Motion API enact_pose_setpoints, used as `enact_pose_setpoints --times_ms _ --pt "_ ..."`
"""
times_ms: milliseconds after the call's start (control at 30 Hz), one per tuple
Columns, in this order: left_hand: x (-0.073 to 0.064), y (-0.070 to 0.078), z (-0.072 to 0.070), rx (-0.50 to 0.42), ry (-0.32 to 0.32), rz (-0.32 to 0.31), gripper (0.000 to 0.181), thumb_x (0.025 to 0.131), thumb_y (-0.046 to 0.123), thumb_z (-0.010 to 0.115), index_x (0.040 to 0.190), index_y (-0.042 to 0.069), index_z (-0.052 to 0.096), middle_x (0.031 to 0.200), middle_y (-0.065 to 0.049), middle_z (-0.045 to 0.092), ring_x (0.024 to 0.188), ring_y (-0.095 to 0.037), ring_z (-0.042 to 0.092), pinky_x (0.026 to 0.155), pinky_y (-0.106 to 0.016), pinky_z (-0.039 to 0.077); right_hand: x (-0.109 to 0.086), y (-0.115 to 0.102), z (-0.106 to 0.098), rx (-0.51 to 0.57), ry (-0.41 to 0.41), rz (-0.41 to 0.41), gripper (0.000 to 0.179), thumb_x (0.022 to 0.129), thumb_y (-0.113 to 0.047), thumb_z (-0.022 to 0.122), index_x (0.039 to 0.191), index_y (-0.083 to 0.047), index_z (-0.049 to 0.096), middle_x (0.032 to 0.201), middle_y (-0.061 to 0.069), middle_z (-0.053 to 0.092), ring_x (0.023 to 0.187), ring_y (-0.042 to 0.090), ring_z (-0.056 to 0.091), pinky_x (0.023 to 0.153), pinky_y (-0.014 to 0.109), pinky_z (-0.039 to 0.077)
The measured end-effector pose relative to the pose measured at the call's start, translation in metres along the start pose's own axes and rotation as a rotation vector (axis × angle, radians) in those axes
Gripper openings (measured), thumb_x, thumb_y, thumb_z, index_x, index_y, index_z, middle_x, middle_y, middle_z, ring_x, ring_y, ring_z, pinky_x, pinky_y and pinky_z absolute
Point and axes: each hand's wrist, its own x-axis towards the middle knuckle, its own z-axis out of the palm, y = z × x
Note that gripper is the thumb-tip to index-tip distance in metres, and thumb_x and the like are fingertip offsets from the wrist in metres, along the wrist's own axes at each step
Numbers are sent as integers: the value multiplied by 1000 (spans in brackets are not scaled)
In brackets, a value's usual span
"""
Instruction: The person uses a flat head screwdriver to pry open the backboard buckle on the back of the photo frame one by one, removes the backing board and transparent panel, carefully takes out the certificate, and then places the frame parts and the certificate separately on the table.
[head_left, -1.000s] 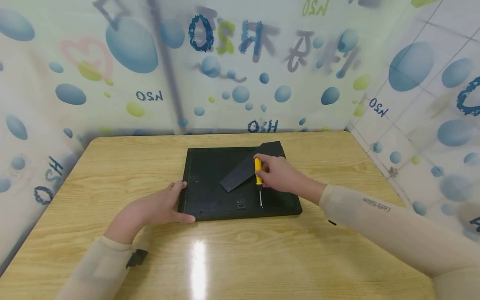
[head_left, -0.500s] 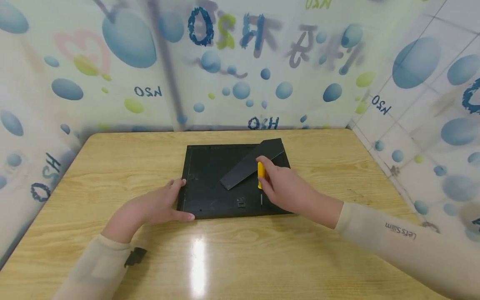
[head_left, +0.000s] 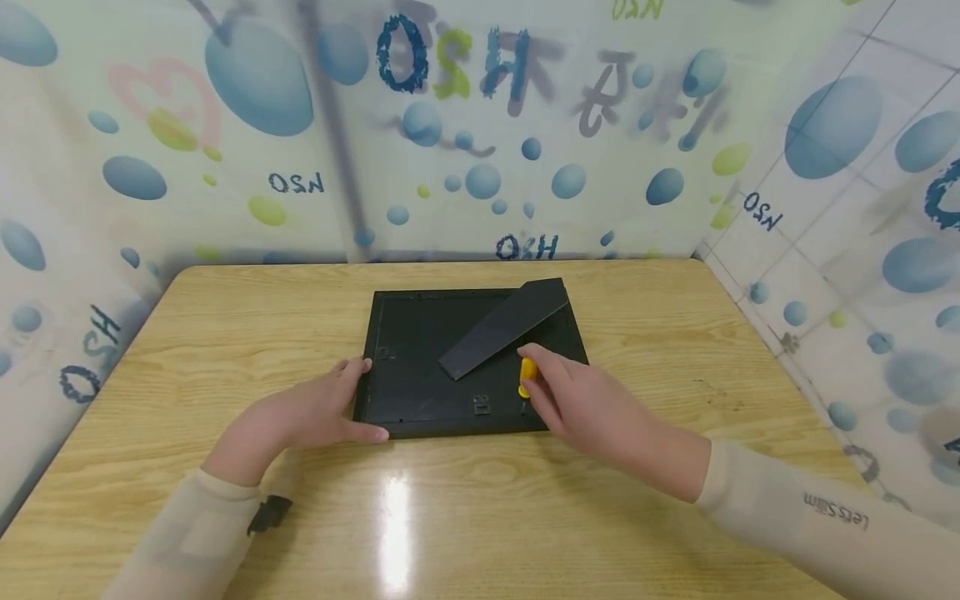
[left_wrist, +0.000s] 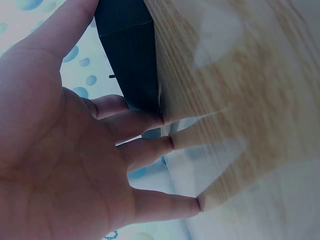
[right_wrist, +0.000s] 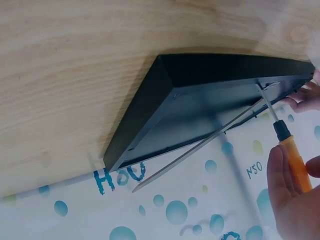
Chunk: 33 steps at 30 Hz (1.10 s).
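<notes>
Screwdriver (head_left: 528, 377) stands close to upright in the right hand (head_left: 588, 404), its yellow handle pinched between thumb and curled fingers, its thin metal shaft running down to the back of a black frame (head_left: 408, 325). The tip is at the frame's near side, just right of a small clip (head_left: 481, 405); whether it touches the surface is too small to tell. The frame lies flat on the wooden table (head_left: 465, 525), back upward. A second clip (head_left: 386, 353) sits by its left side. A dark stand (head_left: 510, 325) slants across the back from near the middle toward the far right corner, and the right wrist view shows its far end raised clear of the frame. The left hand (head_left: 318, 412) is spread wide with nothing enclosed in it: the thumb lies along the near left corner, the other fingers extend by the left side, and in the left wrist view several fingertips touch the table. Cream sleeves (head_left: 787, 500) cover both forearms, the right one printed with dark lettering. Behind the table, the wall (head_left: 247, 233) carries blue and green bubbles and letters.
</notes>
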Motion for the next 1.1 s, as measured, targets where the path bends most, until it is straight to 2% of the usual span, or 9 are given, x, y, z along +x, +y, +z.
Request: enact_pose_setpoints --times_ms 233,333,433,533,667,833,933,1100 --pt "0 1 0 -3 -1 1 128 86 74 74 169 0 10 172 -39 12 155 -57 31 122 -71 35 -14 -4 3 -5 110 -92 45 95 -10 78 134 0 58 98 7 77 79 10 74 63 17 57" --pt "0 0 0 2 2 10 128 87 74 74 168 -1 9 172 -39 13 155 -57 31 122 -70 35 -18 -4 4 0 130 -99 48 94 -9 80 136 0 57 99 7 78 80 10 75 64 17 58" --pt "1 0 0 6 4 13 128 87 74 73 168 -1 10 172 -39 13 156 -57 31 122 -70 35 -18 -4 1 55 103 -30 46 96 -9 78 136 -2 57 98 6 78 78 11 74 63 16 57" --pt "0 0 0 7 3 9 128 87 75 73 168 -1 10 172 -40 12 156 -57 30 122 -70 35 -12 1 -6 161 32 110 42 100 -10 73 138 -5 55 98 5 77 80 11 73 65 16 57" --pt "1 0 1 3 -3 0 129 86 74 74 169 -1 10 172 -40 11 156 -58 30 122 -71 34 -1 17 -19 274 -1 242 42 103 -9 69 142 -6 51 105 7 78 88 15 77 75 26 64" --pt "1 -1 2 1 -7 -5 130 86 75 74 169 -2 10 172 -40 10 156 -58 27 122 -71 33 10 40 -34 366 56 284 42 104 -8 67 143 -5 50 109 13 78 89 22 79 82 37 67" --pt "1 -2 2 7 -3 -2 130 86 75 74 169 -2 10 172 -40 10 156 -58 27 122 -72 34 13 49 -38 346 85 276 41 104 -8 68 142 -5 52 107 14 79 86 21 79 81 39 67" --pt "2 -1 2 10 -1 -5 131 85 76 73 169 0 9 172 -39 9 155 -59 29 120 -72 35 14 55 -41 307 82 275 41 104 -10 68 143 -6 53 104 12 79 85 19 78 81 41 67"
